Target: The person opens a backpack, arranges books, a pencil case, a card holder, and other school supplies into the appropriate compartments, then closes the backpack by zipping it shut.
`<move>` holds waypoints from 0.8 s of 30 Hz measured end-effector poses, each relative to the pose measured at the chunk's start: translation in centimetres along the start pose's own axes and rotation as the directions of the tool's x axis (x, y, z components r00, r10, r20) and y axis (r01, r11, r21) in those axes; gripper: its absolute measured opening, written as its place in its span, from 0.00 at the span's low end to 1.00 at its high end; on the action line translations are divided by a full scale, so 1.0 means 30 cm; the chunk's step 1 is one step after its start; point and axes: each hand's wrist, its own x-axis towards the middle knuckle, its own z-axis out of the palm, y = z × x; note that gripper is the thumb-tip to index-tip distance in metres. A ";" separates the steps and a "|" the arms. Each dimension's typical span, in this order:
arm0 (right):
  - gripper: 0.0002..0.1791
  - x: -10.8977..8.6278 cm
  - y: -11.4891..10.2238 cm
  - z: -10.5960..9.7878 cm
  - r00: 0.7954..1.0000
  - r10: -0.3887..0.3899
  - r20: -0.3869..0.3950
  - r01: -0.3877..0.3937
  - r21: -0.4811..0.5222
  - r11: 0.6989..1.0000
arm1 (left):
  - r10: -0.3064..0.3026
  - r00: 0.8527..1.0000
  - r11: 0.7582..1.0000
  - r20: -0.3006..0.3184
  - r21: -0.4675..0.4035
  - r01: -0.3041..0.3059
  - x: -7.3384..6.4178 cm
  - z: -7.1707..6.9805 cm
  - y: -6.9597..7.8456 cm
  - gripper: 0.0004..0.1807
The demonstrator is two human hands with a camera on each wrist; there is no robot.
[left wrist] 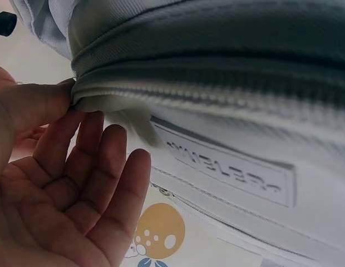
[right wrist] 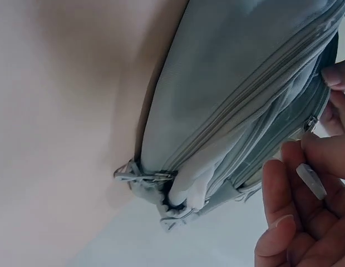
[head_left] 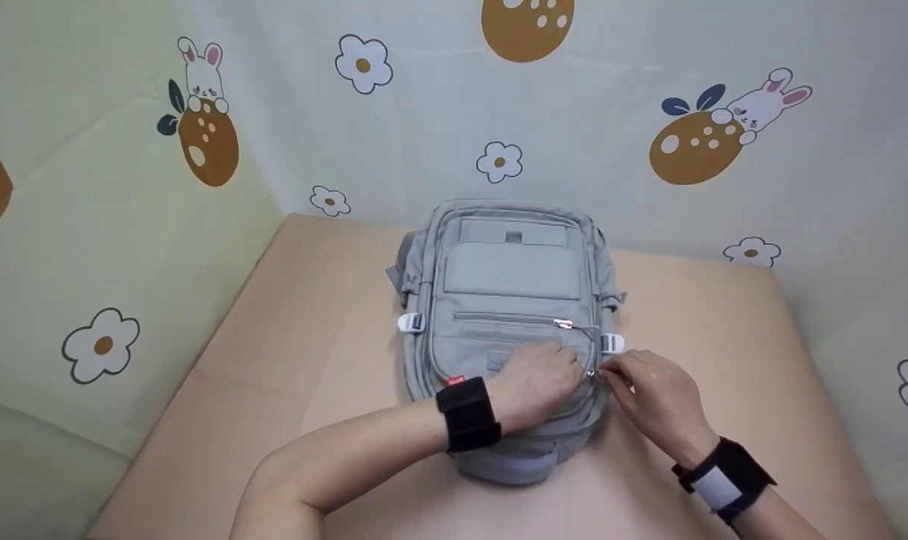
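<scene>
A grey backpack (head_left: 512, 271) lies front side up, its top toward the wall. My left hand (head_left: 540, 381) reaches across its lower front. In the left wrist view, the thumb and index finger of that hand (left wrist: 78, 178) pinch the bag's fabric along the zipper seam (left wrist: 178, 94), while the other fingers hang loose. At the bag's right edge, my right hand (head_left: 658, 397) pinches the zipper pull by a metal slider (head_left: 591, 373). The pull's pale end (right wrist: 311, 181) pokes out between the fingers in the right wrist view, just below the slider (right wrist: 310, 122).
The bag rests on a tan surface (head_left: 334, 300) against a curtain (head_left: 424, 127) printed with rabbits and flowers. White side buckles (head_left: 411, 322) flank the bag. A front pocket zipper (head_left: 506, 319) runs across its middle, above a small red tag (head_left: 455, 380).
</scene>
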 end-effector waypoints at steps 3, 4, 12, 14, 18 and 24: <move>0.11 0.022 0.030 0.012 1.000 0.024 -0.008 -0.024 -0.003 1.000 | -0.002 1.000 1.000 0.010 0.006 0.002 -0.004 -0.001 -0.002 0.10; 0.11 0.030 0.041 0.017 0.999 0.031 -0.010 -0.031 -0.001 1.000 | -0.001 1.000 1.000 0.011 0.012 0.001 -0.006 -0.001 -0.003 0.11; 0.07 0.081 0.084 0.045 0.997 0.077 -0.015 -0.077 0.002 0.997 | 0.008 1.000 1.000 -0.012 0.009 -0.008 -0.019 0.010 -0.009 0.12; 0.08 0.083 0.086 0.043 0.997 0.078 -0.019 -0.078 0.005 0.997 | -0.012 1.000 1.000 -0.015 -0.010 0.011 -0.011 0.011 -0.007 0.08; 0.07 0.084 0.086 0.035 0.996 0.088 -0.027 -0.088 0.010 0.996 | -0.091 0.996 0.995 -0.006 -0.051 0.091 0.019 0.003 0.006 0.10; 0.06 0.084 0.078 0.031 0.994 0.104 -0.015 -0.104 0.019 0.994 | -0.167 0.986 0.986 0.009 -0.001 0.167 0.074 -0.016 0.033 0.24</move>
